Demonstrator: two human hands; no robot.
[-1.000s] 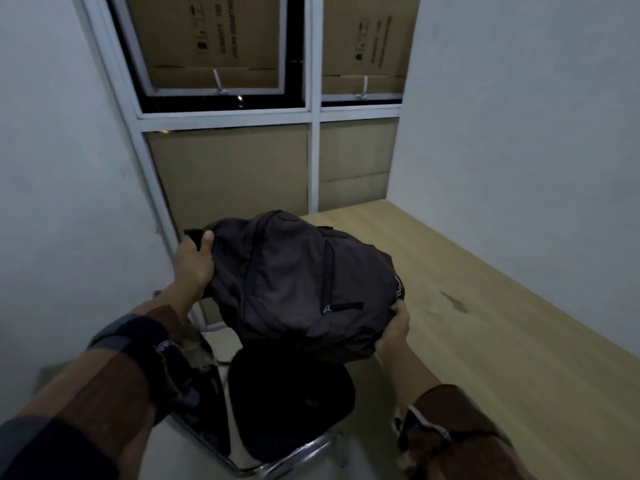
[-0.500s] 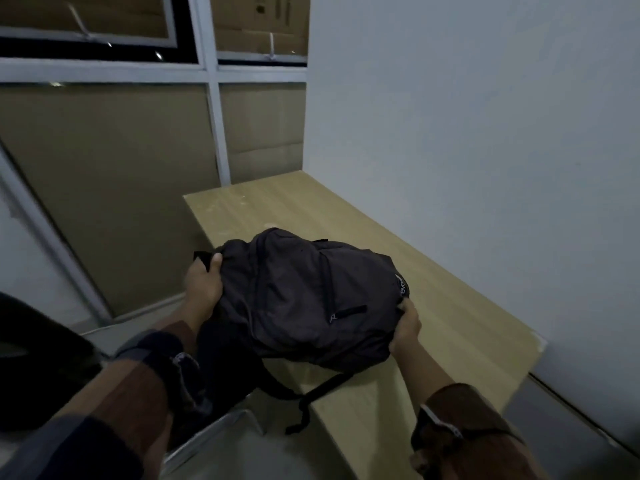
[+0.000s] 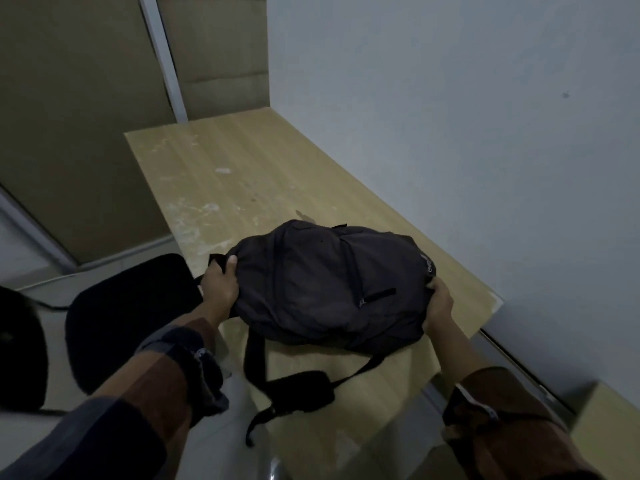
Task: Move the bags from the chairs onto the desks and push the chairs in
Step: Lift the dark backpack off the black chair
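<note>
The head camera looks down on a dark backpack [image 3: 329, 285] that lies on the wooden desk [image 3: 242, 174], in the near part of the top, closer to the left long edge than to the wall side. The left hand [image 3: 220, 284] grips the bag at its left end, with the fingers curled over the fabric and a small strap loop, just at the left edge of the desk. The right hand [image 3: 439, 304] holds the right end of the bag, fingers bent around the cloth, near the right edge of the desk where the top meets the grey wall [image 3: 450, 116]. One padded shoulder strap [image 3: 301, 389] lies loose on the near part of the desk, and its thin end hangs over the near edge. The far half of the desk, up to the far corner by the cardboard-covered window frame [image 3: 166, 64], carries only pale scuff marks. Left of the desk stands a black chair [image 3: 131, 317], its seat just beside the left edge of the desk and not under it. A second dark chair seat [image 3: 20, 351] shows at the left border of the view.
</note>
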